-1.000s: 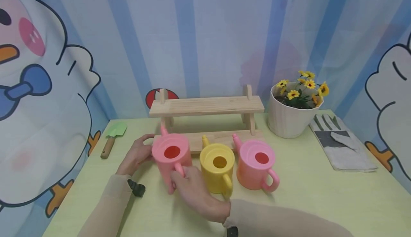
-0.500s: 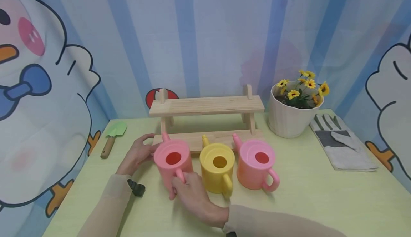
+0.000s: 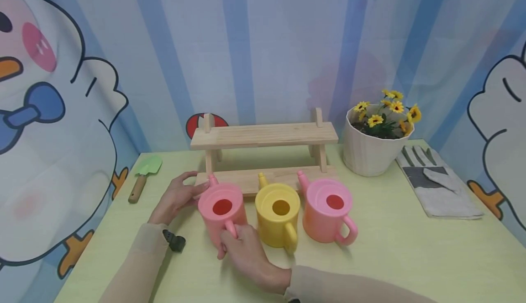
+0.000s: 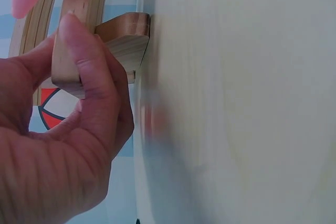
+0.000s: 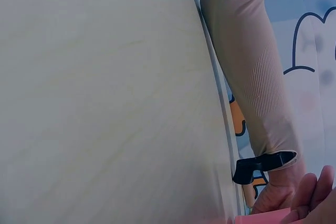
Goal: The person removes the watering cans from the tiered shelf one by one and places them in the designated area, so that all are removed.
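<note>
My right hand (image 3: 251,256) grips the handle of the left pink watering can (image 3: 211,223), whose spout points toward the two-tier wooden plant stand (image 3: 265,135). My left hand (image 3: 176,198) holds the left end of the stand's lower board. In the left wrist view, thumb and fingers pinch that wooden board (image 4: 84,3) from both faces. A yellow watering can (image 3: 271,227) stands just right of the held one, with another pink watering can (image 3: 322,227) beyond it. Only a pink edge (image 5: 262,217) and some fingers show low in the right wrist view.
A white flowerpot (image 3: 370,154) with yellow flowers stands right of the plant stand. Folded gardening gloves (image 3: 441,189) lie at the far right. At the left is a small green trowel (image 3: 144,175) with a wooden handle. A printed curtain (image 3: 271,47) hangs behind the table.
The held pink watering can and my right hand have come slightly down and toward me, a little to the right. My left hand has stayed at the stand's end.
</note>
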`<state>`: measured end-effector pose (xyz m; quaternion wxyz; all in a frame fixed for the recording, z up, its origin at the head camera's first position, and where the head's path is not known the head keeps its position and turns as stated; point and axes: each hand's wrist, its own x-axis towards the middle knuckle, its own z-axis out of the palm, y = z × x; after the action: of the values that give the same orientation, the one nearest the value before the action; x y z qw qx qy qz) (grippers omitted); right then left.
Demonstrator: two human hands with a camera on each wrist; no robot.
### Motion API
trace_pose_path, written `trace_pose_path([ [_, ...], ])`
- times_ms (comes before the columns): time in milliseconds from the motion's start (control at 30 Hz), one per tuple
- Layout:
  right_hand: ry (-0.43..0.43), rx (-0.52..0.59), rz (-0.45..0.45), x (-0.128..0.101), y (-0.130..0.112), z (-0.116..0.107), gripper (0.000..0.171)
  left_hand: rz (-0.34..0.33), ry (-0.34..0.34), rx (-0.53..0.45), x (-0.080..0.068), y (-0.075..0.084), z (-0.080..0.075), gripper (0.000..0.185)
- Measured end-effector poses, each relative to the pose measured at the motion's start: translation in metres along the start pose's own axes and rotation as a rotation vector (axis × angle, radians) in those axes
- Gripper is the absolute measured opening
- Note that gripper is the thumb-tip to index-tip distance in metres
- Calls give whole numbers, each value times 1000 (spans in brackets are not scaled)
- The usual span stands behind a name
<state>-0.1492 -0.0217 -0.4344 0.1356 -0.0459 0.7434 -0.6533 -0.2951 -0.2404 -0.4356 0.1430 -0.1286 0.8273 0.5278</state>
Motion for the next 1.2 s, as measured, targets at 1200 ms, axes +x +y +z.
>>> trace_pose_path([
  [1200, -39, -93, -37, -10, 16, -20, 16, 8, 10, 14, 2, -2, 0, 92],
])
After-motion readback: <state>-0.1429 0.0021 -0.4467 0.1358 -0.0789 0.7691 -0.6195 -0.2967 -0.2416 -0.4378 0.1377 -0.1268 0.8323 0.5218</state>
